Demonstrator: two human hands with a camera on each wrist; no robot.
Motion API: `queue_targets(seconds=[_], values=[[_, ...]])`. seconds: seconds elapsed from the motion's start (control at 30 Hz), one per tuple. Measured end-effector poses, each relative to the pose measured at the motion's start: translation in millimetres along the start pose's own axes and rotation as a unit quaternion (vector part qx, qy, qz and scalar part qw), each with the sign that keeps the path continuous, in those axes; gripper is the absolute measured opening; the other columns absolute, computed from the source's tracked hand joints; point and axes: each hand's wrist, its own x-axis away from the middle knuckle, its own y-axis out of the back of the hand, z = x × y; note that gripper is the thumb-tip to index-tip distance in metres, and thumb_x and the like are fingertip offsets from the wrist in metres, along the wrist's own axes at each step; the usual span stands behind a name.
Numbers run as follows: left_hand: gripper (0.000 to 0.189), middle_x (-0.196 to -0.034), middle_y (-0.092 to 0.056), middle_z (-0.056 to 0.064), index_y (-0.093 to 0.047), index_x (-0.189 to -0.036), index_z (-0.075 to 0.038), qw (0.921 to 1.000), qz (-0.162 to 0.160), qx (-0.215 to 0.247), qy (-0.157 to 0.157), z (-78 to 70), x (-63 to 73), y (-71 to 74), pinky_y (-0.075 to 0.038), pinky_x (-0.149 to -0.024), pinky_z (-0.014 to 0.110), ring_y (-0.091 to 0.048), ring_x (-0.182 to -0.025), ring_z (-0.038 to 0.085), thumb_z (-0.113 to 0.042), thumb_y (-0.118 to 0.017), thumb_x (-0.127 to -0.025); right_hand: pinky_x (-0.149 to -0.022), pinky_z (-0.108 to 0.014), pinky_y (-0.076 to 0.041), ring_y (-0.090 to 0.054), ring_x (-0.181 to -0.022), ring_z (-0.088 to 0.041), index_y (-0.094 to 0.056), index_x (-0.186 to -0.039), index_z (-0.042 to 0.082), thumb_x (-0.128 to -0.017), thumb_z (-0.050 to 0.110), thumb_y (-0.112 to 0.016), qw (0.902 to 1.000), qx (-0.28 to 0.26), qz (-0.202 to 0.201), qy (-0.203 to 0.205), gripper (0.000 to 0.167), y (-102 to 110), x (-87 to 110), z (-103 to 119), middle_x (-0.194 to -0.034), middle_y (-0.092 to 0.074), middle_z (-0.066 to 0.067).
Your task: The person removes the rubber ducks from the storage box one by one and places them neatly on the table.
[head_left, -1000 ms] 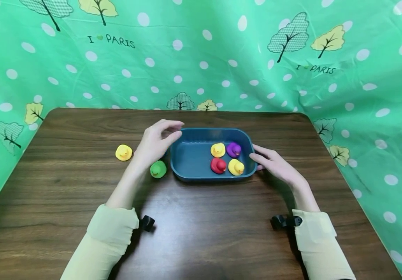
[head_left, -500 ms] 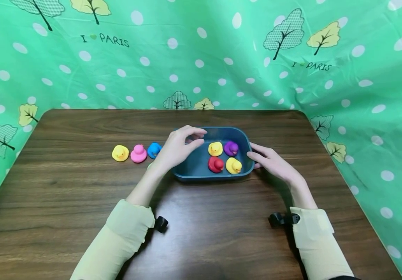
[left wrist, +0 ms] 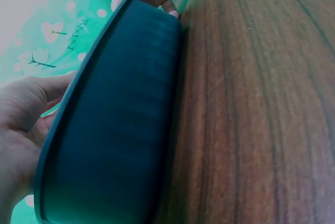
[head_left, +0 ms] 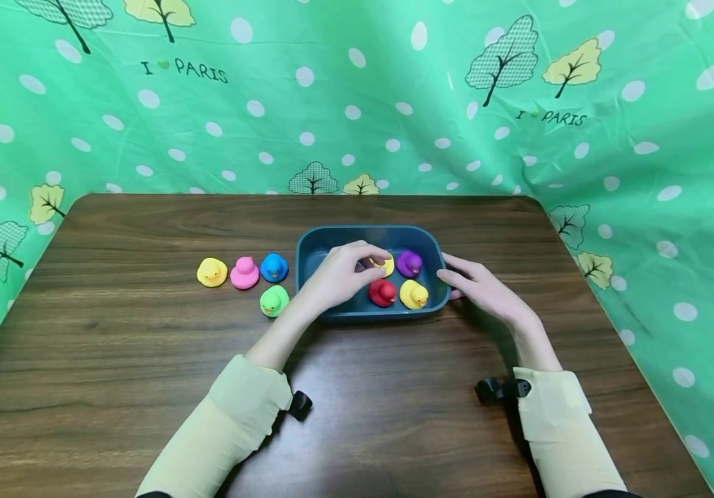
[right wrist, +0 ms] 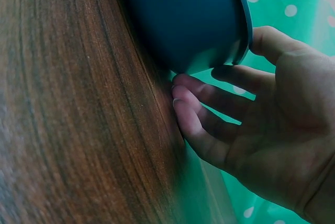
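Observation:
A dark blue plastic tray (head_left: 372, 317) holds a purple rubber duck (head_left: 409, 263), a red rubber duck (head_left: 382, 293) and two yellow ones. My left hand (head_left: 339, 278) reaches over the near wall into the tray. Its thumb and fingertips lie right at the rear yellow duck (head_left: 387, 265), with a gap between them, partly covering it. In the left wrist view the tray's wall hides those fingertips. My right hand (right wrist: 293, 114) holds the tray's right end, thumb at the rim and the other fingers bent below it.
Left of the tray on the brown wooden table (head_left: 114, 332) stand a yellow duck (head_left: 212, 272), a pink duck (head_left: 245, 273), a blue duck (head_left: 274, 268) and a green duck (head_left: 274, 301). A green dotted cloth (head_left: 357, 90) hangs behind the table.
My left hand has moved right from the tray's left rim, then down to the rear yellow duck, uncovering the pink, blue and green ducks. My right hand has stayed at the tray's right end.

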Motion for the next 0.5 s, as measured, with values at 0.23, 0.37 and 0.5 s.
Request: queue_targets(seconds=[0.23,0.37,0.5], values=[[0.033,-0.126,-0.073,0.004,-0.07,-0.131,-0.016,0.9995,0.023,-0.021,0.009,0.5,-0.6,-5.4,-0.058,-0.093,0.034,-0.067,-0.106,0.019,-0.023,-0.071,-0.099,-0.092,-0.012,-0.051,-0.052,-0.137,-0.031,-0.033,-0.162,0.019,-0.108,0.043,-0.049,1.0,0.002,0.0,-0.001,0.061,-0.3,0.0,-0.2,-0.164,-0.041,-0.014],[0.035,-0.127,-0.073,0.004,-0.07,-0.132,-0.014,0.9984,0.044,-0.033,0.009,-0.9,-2.8,-5.9,-0.057,-0.092,0.034,-0.068,-0.106,0.019,-0.025,-0.071,-0.098,-0.091,-0.013,-0.051,-0.052,-0.137,-0.031,-0.033,-0.162,0.019,-0.108,0.043,-0.05,1.0,0.001,-0.002,-0.005,0.061,0.4,-0.4,-1.0,-0.164,-0.041,-0.014],[0.036,-0.123,-0.074,0.005,-0.07,-0.131,-0.012,0.997,0.063,-0.044,0.011,-0.9,-5.9,-7.2,-0.057,-0.09,0.032,-0.066,-0.105,0.02,-0.027,-0.072,-0.098,-0.091,-0.015,-0.053,-0.051,-0.137,-0.031,-0.033,-0.162,0.018,-0.108,0.043,-0.05,1.0,-0.002,-0.001,-0.004,0.062,0.4,-1.0,-1.5,-0.164,-0.04,-0.014]])
